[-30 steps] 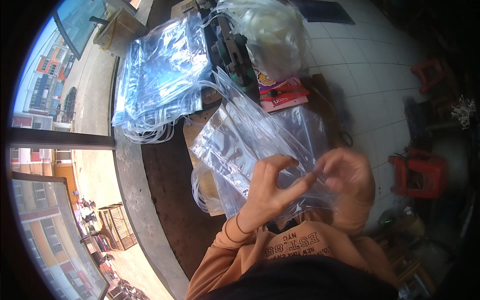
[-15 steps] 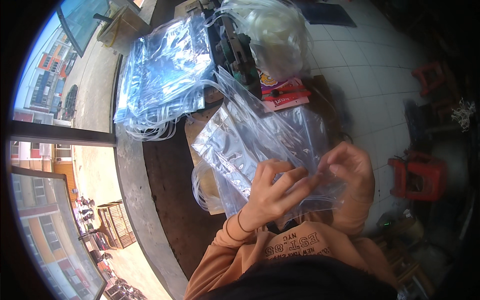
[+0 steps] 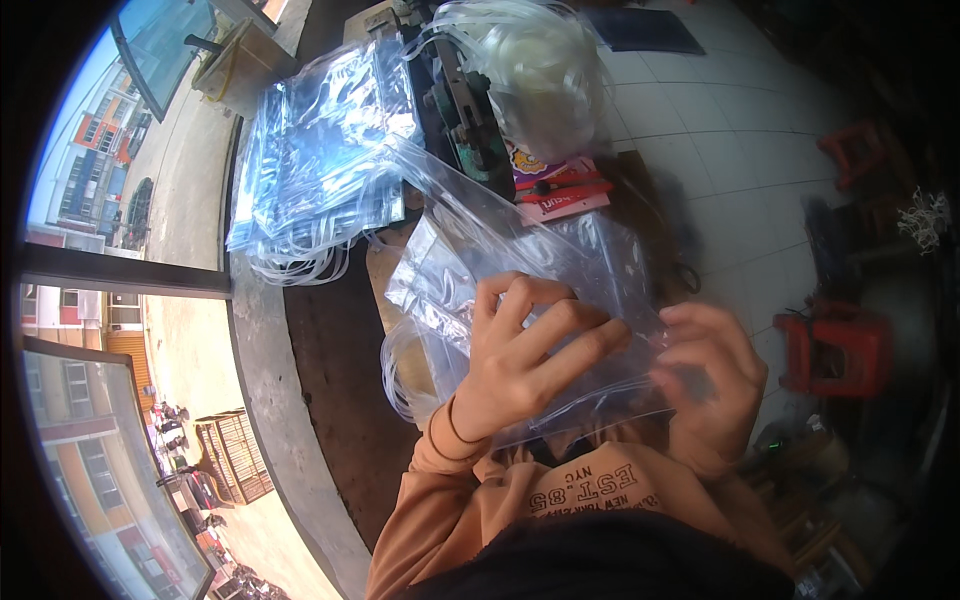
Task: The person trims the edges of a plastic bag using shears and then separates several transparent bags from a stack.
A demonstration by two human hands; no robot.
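Observation:
Clear plastic bags (image 3: 590,265) lie in front of me in a loose, shiny layer, bent and wrinkled. Over them my left hand (image 3: 535,345) is curled, thumb hidden and fingertips closed on the film of a clear bag. At that film's right edge is my right hand (image 3: 715,375), its fingers bent toward the plastic. Its fingertips are smeared, so I cannot tell if they pinch the edge. Beyond, at the left, rises a stack of bluish clear bags (image 3: 335,140) with loops of clear cord (image 3: 300,265) hanging off its near side.
A dark green metal machine (image 3: 470,130) stands behind the bags, with a big bundle of translucent strips (image 3: 545,75) beside it. A red-handled tool (image 3: 575,188) rests on a colourful packet. Windows and a ledge (image 3: 275,370) run along the left; a red stool (image 3: 835,350) stands right.
My hands, close together before, have moved apart: the left went left and slightly up, the right went right and slightly down. The clear film between them has spread wider.

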